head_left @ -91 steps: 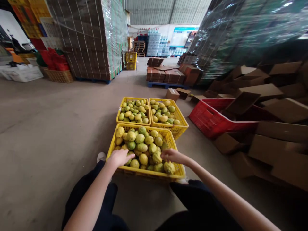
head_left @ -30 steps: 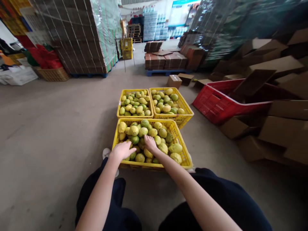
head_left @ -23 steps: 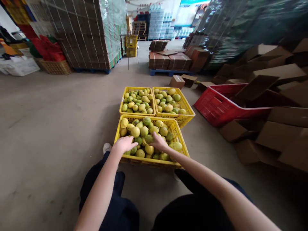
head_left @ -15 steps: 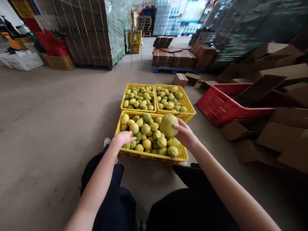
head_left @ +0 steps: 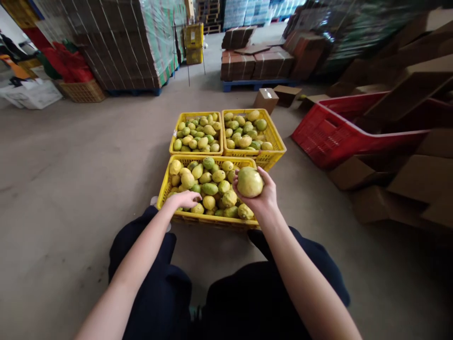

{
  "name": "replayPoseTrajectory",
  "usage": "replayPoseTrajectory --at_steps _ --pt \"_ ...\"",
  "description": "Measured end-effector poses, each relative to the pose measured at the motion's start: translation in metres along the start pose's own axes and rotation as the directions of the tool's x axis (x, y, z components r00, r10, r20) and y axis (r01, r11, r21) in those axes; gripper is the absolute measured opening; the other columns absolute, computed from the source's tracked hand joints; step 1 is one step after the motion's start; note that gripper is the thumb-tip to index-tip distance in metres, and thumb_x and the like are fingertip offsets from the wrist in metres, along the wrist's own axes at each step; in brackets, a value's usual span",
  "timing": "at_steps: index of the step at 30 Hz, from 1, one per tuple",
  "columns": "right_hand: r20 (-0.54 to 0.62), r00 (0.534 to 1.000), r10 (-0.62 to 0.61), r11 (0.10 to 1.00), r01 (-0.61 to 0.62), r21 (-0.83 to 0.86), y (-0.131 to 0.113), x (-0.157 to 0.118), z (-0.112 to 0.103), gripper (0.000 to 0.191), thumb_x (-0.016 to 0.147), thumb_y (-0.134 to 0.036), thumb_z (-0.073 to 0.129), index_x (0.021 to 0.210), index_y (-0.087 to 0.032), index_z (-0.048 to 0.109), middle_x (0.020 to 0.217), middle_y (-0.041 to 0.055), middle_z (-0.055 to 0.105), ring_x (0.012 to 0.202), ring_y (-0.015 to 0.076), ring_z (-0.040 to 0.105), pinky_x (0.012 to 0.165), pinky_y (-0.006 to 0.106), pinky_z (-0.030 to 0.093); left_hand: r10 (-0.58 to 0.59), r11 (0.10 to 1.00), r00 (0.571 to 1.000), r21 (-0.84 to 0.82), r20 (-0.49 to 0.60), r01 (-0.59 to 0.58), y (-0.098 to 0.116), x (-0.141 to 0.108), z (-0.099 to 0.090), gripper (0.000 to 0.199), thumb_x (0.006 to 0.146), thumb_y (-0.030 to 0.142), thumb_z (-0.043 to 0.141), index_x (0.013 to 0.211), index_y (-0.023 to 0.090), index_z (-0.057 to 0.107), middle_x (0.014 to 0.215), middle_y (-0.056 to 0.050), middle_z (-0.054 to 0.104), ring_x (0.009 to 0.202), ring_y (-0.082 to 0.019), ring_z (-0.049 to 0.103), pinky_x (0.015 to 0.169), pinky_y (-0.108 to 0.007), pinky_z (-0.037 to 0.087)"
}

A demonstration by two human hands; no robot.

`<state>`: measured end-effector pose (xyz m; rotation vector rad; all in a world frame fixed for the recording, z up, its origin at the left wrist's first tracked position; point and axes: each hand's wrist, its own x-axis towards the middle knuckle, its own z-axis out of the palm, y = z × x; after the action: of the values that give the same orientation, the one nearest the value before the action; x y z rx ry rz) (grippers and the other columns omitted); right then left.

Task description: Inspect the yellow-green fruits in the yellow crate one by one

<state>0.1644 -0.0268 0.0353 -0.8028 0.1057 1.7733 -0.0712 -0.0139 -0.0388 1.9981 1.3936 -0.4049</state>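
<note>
Right hand (head_left: 261,192) palm up, cupping a fruit (head_left: 250,182)

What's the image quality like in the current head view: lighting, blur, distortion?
Head view: light dim and soft, dark trousers nearly without detail; small glare spots on the plastic wrap at upper right; wide-angle stretch towards the edges, cartons at right smeared and soft; fruit in the front yellow crate and right hand fairly clear.
</note>
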Motion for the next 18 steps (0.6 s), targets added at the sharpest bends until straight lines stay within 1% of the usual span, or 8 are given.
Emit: replayPoseTrajectory --at_steps 3,5,6,9,12,15,18 --pt "-0.137 0.991 0.004 1.000 -0.006 -0.015 -0.008 -0.005 -0.005 0.021 0.083 -0.033 0.058 0.099 -0.020 0.061 0.075 0.0046 0.069 0.063 0.0197 0.066 0.051 0.033 0.060 -0.055 0.994 0.998 0.095 0.011 0.054 0.011 0.024 0.014 0.037 0.095 0.028 0.048 0.128 0.023 0.064 0.129 -0.005 0.069 0.117 -0.023 0.064 0.101 -0.032 0.048" --pt "-0.217 0.976 -0.010 1.000 0.007 -0.016 -0.015 -0.007 -0.009 0.019 0.082 -0.032 0.060 0.097 -0.021 0.060 0.073 0.0031 0.068 0.063 0.0202 0.066 0.053 0.035 0.061 -0.118 0.984 0.992 0.138 0.037 0.112 0.015 0.038 0.026 0.033 0.094 0.028 0.050 0.122 0.021 0.067 0.127 -0.008 0.069 0.115 -0.026 0.065 0.099 -0.035 0.050" --pt "-0.236 0.972 -0.018 1.000 0.016 -0.010 -0.020 -0.007 -0.011 0.018 0.082 -0.032 0.060 0.096 -0.022 0.060 0.073 0.0026 0.068 0.063 0.0201 0.066 0.054 0.035 0.061 -0.148 0.977 0.988 0.161 0.046 0.138 0.017 0.043 0.032 0.033 0.094 0.029 0.051 0.122 0.020 0.067 0.128 -0.010 0.068 0.114 -0.027 0.065 0.098 -0.037 0.051" --pt "-0.215 0.975 -0.055 0.998 0.060 0.017 -0.035 -0.008 -0.017 0.017 0.083 -0.034 0.059 0.096 -0.023 0.058 0.075 0.0017 0.068 0.064 0.0187 0.066 0.054 0.033 0.061 -0.209 0.956 0.977 0.219 0.039 0.196 0.020 0.055 0.046 0.037 0.096 0.035 0.055 0.128 0.018 0.061 0.135 -0.013 0.061 0.114 -0.026 0.064 0.098 -0.044 0.051" --pt "-0.158 0.982 -0.108 0.993 0.115 0.040 -0.050 -0.010 -0.023 0.017 0.083 -0.035 0.059 0.095 -0.024 0.056 0.075 0.0008 0.067 0.065 0.0183 0.067 0.053 0.031 0.060 -0.245 0.937 0.969 0.256 -0.005 0.238 0.022 0.064 0.053 0.036 0.098 0.035 0.051 0.126 0.016 0.062 0.134 -0.017 0.061 0.116 -0.028 0.063 0.098 -0.047 0.051" --pt "-0.104 0.986 -0.129 0.988 0.137 0.070 -0.061 -0.014 -0.028 0.019 0.083 -0.038 0.059 0.096 -0.024 0.055 0.076 0.0019 0.068 0.068 0.0197 0.068 0.052 0.032 0.060 -0.279 0.915 0.955 0.274 -0.097 0.295 0.024 0.071 0.057 0.035 0.097 0.027 0.048 0.126 0.016 0.061 0.134 -0.019 0.060 0.122 -0.032 0.058 0.098 -0.045 0.051" --pt "-0.077 0.989 -0.123 0.986 0.131 0.104 -0.066 -0.018 -0.032 0.023 0.082 -0.039 0.060 0.098 -0.023 0.056 0.079 0.0030 0.069 0.070 0.0202 0.068 0.053 0.033 0.061 -0.312 0.885 0.921 0.282 -0.232 0.371 0.023 0.076 0.060 0.047 0.092 0.015 0.048 0.139 0.016 0.049 0.148 -0.020 0.047 0.130 -0.033 0.050 0.099 -0.044 0.051"
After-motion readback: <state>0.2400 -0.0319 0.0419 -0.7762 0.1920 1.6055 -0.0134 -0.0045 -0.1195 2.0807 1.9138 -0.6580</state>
